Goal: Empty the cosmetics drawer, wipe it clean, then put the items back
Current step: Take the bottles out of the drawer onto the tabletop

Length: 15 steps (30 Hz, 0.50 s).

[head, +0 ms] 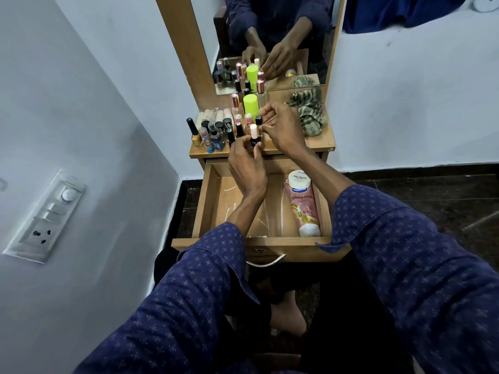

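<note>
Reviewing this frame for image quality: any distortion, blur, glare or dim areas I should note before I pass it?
Head view: wide-angle bending bows the wall switch panel and the sleeves at the edges; the centre is sharp enough to read the pink lotion tube in the drawer; small bottles on the tabletop look soft; the mirror and floor are dim; no strong glare.

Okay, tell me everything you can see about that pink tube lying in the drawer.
The pink tube lies flat along the right side of the open drawer, white cap toward the front. It looks like soft plastic, with a blue Vaseline logo, "Gluta-Hya" lettering and gold artwork. Its far end touches a white nail polish remover jar, and it lies close along the right wall. Neither hand touches it. It looks closed.
</note>
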### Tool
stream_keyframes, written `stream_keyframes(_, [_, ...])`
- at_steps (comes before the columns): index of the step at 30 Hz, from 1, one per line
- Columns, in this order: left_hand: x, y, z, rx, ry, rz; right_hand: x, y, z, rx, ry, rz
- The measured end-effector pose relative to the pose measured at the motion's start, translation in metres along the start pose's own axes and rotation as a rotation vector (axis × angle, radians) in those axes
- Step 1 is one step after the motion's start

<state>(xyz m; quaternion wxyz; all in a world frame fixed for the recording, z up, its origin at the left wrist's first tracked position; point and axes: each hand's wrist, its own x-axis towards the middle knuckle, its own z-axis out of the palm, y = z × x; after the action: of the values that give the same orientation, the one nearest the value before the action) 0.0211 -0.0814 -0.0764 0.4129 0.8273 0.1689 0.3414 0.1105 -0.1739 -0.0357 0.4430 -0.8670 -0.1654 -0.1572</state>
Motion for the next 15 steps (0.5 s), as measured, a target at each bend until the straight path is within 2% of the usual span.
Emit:
stream_keyframes(6, [-0.002, 0.000, -0.002, -0.002, 0.004, -0.013, -0.007, 0.004, -0.006, -0.013, -0.021, 0.011])
stream_keyframes(12, [-0.021, 0.000, -0.009, -0.032, -0.019, 0.015, -0.030, 0.002, -0.021, -0.028, 0.077, 0.041])
stream_keyframes(15, [-0.042, -0.005, -0.010, -0.033, -0.148, 0.066, -0.059, 0.002, -0.029, -0.002, 0.137, 0.060])
